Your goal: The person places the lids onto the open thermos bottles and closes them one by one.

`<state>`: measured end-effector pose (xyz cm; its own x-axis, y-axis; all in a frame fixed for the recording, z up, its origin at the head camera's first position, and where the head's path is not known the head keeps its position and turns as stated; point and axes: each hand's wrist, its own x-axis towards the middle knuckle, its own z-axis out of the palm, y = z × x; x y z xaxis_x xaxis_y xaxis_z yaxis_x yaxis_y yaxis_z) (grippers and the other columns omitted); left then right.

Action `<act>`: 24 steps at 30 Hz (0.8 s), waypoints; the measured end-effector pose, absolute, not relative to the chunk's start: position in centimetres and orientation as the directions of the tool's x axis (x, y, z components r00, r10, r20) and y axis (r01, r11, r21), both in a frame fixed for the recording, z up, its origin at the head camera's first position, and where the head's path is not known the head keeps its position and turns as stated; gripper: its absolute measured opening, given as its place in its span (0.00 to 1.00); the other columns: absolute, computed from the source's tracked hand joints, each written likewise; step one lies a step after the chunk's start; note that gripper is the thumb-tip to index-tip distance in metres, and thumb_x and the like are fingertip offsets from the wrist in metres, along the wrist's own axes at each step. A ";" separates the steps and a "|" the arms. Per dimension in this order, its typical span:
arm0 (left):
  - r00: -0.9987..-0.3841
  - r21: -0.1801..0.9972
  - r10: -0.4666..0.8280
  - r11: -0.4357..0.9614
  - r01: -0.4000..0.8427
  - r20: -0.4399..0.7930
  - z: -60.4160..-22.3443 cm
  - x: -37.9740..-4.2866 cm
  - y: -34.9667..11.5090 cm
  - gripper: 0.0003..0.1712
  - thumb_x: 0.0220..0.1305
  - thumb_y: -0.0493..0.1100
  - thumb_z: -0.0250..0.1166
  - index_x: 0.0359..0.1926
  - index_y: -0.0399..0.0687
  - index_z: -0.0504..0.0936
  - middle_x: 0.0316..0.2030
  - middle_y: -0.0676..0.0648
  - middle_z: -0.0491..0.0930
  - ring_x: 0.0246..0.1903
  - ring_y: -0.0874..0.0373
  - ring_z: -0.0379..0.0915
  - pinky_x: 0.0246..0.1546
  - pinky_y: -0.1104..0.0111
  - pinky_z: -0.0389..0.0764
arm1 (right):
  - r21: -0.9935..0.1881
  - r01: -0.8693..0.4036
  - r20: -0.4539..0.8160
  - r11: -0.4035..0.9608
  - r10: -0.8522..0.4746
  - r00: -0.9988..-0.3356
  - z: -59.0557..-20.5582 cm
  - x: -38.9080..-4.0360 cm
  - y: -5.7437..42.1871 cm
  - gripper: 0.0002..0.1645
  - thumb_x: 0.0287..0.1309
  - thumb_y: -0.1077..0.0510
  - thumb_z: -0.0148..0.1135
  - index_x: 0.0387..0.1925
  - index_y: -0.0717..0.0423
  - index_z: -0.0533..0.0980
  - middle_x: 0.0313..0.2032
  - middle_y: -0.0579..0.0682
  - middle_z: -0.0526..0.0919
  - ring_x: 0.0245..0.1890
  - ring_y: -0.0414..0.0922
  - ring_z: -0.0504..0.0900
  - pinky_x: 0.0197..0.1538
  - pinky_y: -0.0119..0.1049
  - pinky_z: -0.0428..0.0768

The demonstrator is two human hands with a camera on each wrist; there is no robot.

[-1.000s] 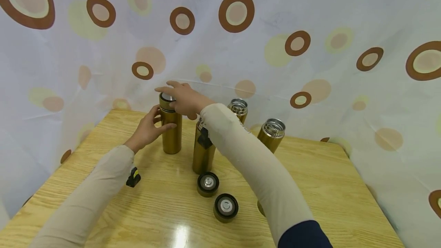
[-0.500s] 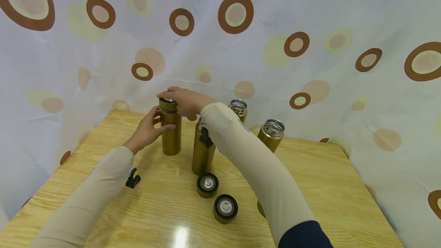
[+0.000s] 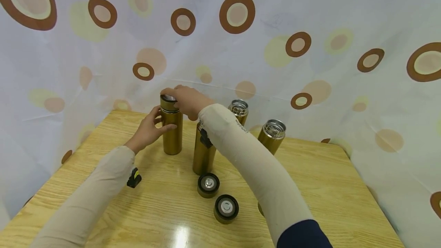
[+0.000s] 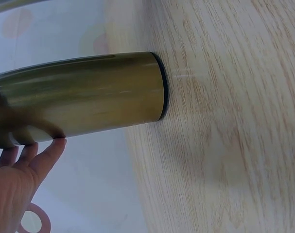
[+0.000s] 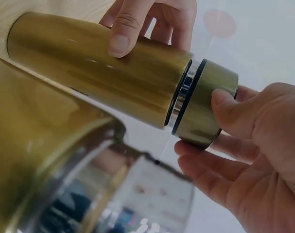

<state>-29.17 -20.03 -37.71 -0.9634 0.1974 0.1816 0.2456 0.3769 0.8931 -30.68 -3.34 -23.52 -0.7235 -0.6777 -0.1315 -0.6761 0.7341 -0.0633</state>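
Gold flask (image 3: 171, 129) stands upright far left on the desk (image 3: 310, 171); left hand (image 3: 146, 131) wraps its body, right hand (image 3: 186, 100) pinches its cap (image 5: 205, 104), not fully seated. Three flasks remain open.

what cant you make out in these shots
- Head view: the right hand covers most of the cap on the flask held by the left hand.
- Head view: the right sleeve hides a gold object's edge and the top of the middle flask.
- Right wrist view: the near flask is blurred.
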 end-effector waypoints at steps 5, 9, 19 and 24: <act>-0.963 0.888 0.196 0.386 0.249 0.184 -37.7 -29.3 -20.0 0.46 0.65 0.48 0.64 0.75 0.52 0.47 0.71 0.38 0.53 0.69 0.35 0.52 0.64 0.46 0.65 | -0.106 -0.636 -0.143 0.764 -0.645 -0.751 -23.3 -30.3 -3.5 0.32 0.73 0.55 0.45 0.73 0.35 0.52 0.63 0.55 0.61 0.38 0.44 0.78 0.24 0.30 0.72; -0.962 0.889 0.197 0.382 0.254 0.190 -37.6 -29.3 -19.9 0.46 0.65 0.47 0.64 0.75 0.52 0.46 0.70 0.38 0.53 0.69 0.36 0.52 0.64 0.47 0.64 | -0.095 -0.619 -0.143 0.780 -0.626 -0.767 -23.4 -30.3 -3.8 0.33 0.72 0.53 0.45 0.74 0.34 0.51 0.64 0.56 0.59 0.40 0.44 0.77 0.27 0.30 0.74; -0.962 0.889 0.196 0.381 0.255 0.192 -37.6 -29.2 -20.0 0.46 0.65 0.47 0.64 0.75 0.52 0.47 0.70 0.38 0.54 0.69 0.36 0.51 0.65 0.46 0.63 | -0.017 -0.625 -0.055 0.780 -0.625 -0.778 -24.0 -30.7 -4.1 0.30 0.70 0.44 0.47 0.71 0.40 0.59 0.60 0.53 0.65 0.51 0.46 0.74 0.52 0.36 0.77; -0.960 0.884 0.198 0.387 0.261 0.197 -37.8 -29.1 -20.1 0.46 0.65 0.47 0.64 0.75 0.52 0.47 0.70 0.38 0.54 0.69 0.35 0.51 0.64 0.46 0.64 | 0.013 -0.628 -0.023 0.778 -0.628 -0.778 -24.3 -30.6 -4.4 0.29 0.70 0.43 0.48 0.69 0.42 0.62 0.57 0.54 0.67 0.50 0.49 0.74 0.52 0.38 0.77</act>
<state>-29.14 -20.07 -37.77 -0.9601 0.1984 0.1969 0.2613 0.3870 0.8843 -30.62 -4.37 -24.29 -0.7782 -0.6276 -0.0225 -0.6280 0.7781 0.0134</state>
